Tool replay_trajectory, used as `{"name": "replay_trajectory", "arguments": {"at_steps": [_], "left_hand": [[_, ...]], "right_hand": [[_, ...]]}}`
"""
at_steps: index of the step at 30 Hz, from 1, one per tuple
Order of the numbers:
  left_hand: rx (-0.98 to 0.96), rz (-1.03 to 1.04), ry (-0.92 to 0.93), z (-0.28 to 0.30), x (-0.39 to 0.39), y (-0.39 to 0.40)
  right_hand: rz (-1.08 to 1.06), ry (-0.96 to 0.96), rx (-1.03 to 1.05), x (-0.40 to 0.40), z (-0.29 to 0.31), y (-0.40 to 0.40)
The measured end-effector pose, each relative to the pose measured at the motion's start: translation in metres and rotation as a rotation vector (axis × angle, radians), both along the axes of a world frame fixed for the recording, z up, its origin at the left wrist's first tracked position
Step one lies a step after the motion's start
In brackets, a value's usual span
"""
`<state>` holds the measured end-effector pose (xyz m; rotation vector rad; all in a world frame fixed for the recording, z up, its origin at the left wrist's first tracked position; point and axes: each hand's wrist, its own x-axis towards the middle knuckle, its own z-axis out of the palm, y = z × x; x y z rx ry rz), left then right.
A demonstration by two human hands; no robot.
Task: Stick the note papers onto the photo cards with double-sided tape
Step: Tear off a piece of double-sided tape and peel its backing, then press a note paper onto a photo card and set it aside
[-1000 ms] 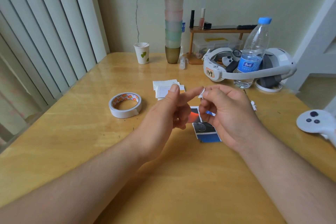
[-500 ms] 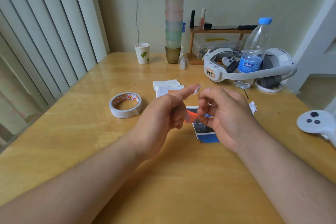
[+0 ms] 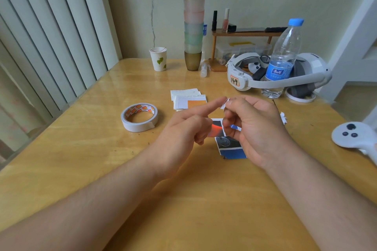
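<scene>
Two hands are raised over the table [image 3: 81, 159]: the left hand [image 3: 183, 128] and the right hand [image 3: 257, 128], with one small white scrap of tape [image 3: 224, 104] between their fingertips. One roll of double-sided tape [image 3: 139, 117] lies at ten o'clock from the hands. One pile of note papers [image 3: 187, 98] sits at twelve o'clock; how many sheets it holds cannot be told. At least two photo cards [image 3: 230, 144] show beneath the hands. One paper cup [image 3: 158, 59], one stack of tumblers [image 3: 193, 18], one water bottle [image 3: 283, 57], one headset [image 3: 279, 75] and one white controller [image 3: 350, 135] stand farther off, from eleven round to three o'clock.
</scene>
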<state>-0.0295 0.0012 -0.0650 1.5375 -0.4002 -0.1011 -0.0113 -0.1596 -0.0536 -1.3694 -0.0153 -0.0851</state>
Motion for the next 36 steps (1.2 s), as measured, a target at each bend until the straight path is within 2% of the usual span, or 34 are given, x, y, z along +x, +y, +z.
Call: {"name": "replay_trajectory", "arguments": {"at_steps": [4, 7, 14, 19, 21, 24, 25, 26, 30, 33, 36], "left_hand": [[-0.002, -0.028, 0.004, -0.002, 0.001, 0.000], [-0.052, -0.065, 0.074, -0.002, 0.001, -0.001], [-0.186, -0.161, 0.182, -0.001, 0.002, -0.002], [-0.294, -0.197, 0.225, -0.002, 0.005, 0.003], [-0.311, -0.188, 0.243, -0.002, 0.006, 0.004], [-0.222, -0.145, 0.210, -0.006, 0.008, 0.005], [-0.141, -0.100, 0.169, -0.010, 0.010, 0.005], [-0.033, -0.048, 0.112, -0.014, 0.012, 0.005], [0.355, -0.003, -0.084, -0.030, 0.021, 0.006], [0.453, 0.033, -0.142, -0.033, 0.026, 0.007], [0.522, 0.080, -0.206, -0.028, 0.027, 0.008]], "right_hand": [[0.017, -0.003, 0.010, 0.000, 0.000, 0.001], [0.077, 0.031, 0.092, 0.000, 0.000, 0.001], [0.149, 0.205, 0.267, 0.000, -0.001, 0.002], [0.061, 0.187, 0.210, 0.005, -0.001, -0.003], [-0.011, 0.068, 0.048, 0.009, 0.004, -0.015], [-0.238, -0.207, -0.656, 0.019, 0.008, -0.055], [-0.306, -0.242, -0.846, 0.024, 0.007, -0.072], [-0.339, -0.240, -0.952, 0.028, 0.006, -0.088], [-0.284, -0.114, -1.190, 0.049, -0.011, -0.131], [-0.210, -0.023, -1.309, 0.056, -0.018, -0.136], [-0.214, -0.016, -1.329, 0.057, -0.019, -0.136]]}}
